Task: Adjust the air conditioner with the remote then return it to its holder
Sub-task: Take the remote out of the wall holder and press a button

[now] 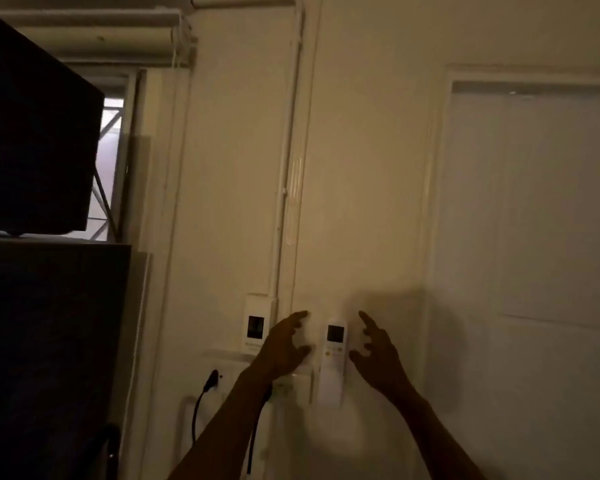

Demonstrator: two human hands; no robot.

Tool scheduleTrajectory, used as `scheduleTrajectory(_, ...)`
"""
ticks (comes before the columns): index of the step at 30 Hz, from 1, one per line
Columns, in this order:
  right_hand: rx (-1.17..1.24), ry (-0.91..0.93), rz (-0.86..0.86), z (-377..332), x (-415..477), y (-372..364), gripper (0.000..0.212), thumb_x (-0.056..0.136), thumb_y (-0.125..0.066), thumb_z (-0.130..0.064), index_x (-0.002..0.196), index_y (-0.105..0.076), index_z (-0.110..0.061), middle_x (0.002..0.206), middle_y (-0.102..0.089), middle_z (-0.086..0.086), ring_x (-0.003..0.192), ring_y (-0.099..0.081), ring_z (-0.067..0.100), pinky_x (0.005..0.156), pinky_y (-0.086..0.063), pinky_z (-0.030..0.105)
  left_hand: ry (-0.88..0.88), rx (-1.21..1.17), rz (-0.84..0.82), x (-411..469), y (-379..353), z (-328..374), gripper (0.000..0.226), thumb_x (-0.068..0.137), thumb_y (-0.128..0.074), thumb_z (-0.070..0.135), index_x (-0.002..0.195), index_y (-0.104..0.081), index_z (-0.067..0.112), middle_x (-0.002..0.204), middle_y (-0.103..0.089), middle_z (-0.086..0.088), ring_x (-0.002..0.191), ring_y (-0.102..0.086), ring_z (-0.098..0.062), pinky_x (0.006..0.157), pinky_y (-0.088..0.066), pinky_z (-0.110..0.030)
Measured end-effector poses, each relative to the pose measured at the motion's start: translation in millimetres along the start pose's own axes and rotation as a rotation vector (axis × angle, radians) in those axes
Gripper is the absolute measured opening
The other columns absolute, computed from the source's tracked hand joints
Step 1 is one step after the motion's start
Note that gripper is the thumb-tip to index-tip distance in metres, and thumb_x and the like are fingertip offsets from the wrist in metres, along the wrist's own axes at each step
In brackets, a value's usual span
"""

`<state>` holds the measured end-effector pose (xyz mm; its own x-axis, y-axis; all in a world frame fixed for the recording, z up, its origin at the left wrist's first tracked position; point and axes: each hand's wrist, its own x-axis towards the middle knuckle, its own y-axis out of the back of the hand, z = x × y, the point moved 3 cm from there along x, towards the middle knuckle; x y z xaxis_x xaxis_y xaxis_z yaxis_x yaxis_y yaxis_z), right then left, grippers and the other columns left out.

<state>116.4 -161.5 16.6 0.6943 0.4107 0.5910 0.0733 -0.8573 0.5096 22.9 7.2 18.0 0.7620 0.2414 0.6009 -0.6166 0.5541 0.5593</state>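
A white remote [334,355] with a small dark screen stands upright in its holder [330,394] on the cream wall. My left hand [284,348] is raised just left of it, fingers spread and holding nothing. My right hand [378,355] hovers just right of the remote, fingers apart and also holding nothing. Neither hand touches the remote. The air conditioner itself is not in view.
A white wall panel [256,327] with a dark display sits left of the remote. Below it a black plug and cable [205,389] hang from a socket. Dark cabinets [42,306] fill the left side. A white door [534,220] is on the right.
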Motion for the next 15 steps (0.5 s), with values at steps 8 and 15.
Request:
scheduleTrajectory(8, 0.321, 0.051, 0.171, 26, 15, -42, 0.065, 0.082, -0.059, 0.005, 0.131, -0.041, -0.033, 0.117, -0.052, -0.005, 0.101, -0.058, 0.002, 0.076, -0.052, 0.011, 0.033, -0.494, 0.176, 24, -65, -22, 0.060, 0.077, -0.069, -0.001, 0.130, -0.049, 0.022, 0.125, -0.058, 0.000, 0.111, -0.058, -0.012, 0.087, -0.053, -0.017)
scheduleTrajectory(15, 0.432, 0.067, 0.174, 46, 12, -61, 0.067, 0.080, -0.055, 0.015, 0.129, -0.041, -0.029, 0.118, -0.053, -0.016, 0.102, -0.056, -0.009, 0.075, -0.052, 0.010, 0.040, -0.647, 0.203, 20, -80, -33, 0.068, 0.077, -0.046, -0.026, 0.130, -0.049, 0.016, 0.125, -0.057, -0.005, 0.109, -0.060, -0.013, 0.082, -0.055, -0.019)
